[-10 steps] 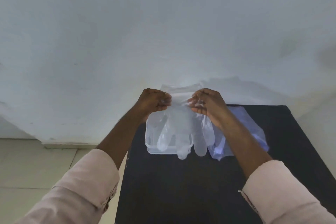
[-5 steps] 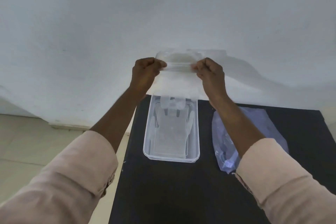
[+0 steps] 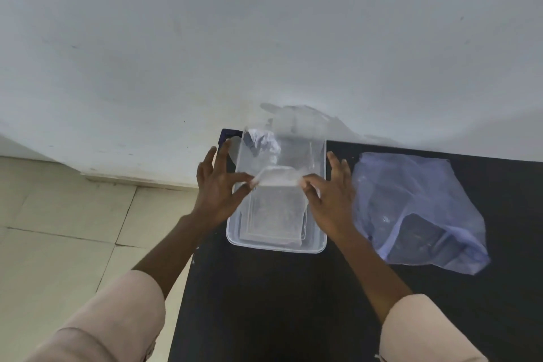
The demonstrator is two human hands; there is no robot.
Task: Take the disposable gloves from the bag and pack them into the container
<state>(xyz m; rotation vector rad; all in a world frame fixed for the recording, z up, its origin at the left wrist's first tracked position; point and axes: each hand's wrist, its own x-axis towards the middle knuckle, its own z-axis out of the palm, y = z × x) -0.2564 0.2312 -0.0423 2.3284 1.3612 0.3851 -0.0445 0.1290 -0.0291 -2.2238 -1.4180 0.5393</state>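
Observation:
A clear rectangular plastic container [image 3: 276, 247] sits at the far left of the black table [image 3: 293, 303], against the wall. Thin see-through disposable gloves lie flat inside it. Over the container, my left hand [image 3: 219, 188] and my right hand [image 3: 330, 194] pinch the two ends of one clear glove [image 3: 277, 178], thumb and forefinger closed on it, other fingers spread. The glove stretches away from me, its blurred fingers reaching past the container's far rim toward the wall. The bluish translucent bag [image 3: 411, 209] lies flat to the right of the container.
A white wall [image 3: 264, 38] rises right behind the table's far edge. The table's left edge runs just left of the container, with a beige tiled floor [image 3: 58, 229] below it. Pink sleeves cover both forearms.
Both hands have come down from in front of the wall to just above the container, carrying the glove with them. The view has tilted so more of the table and bag shows.

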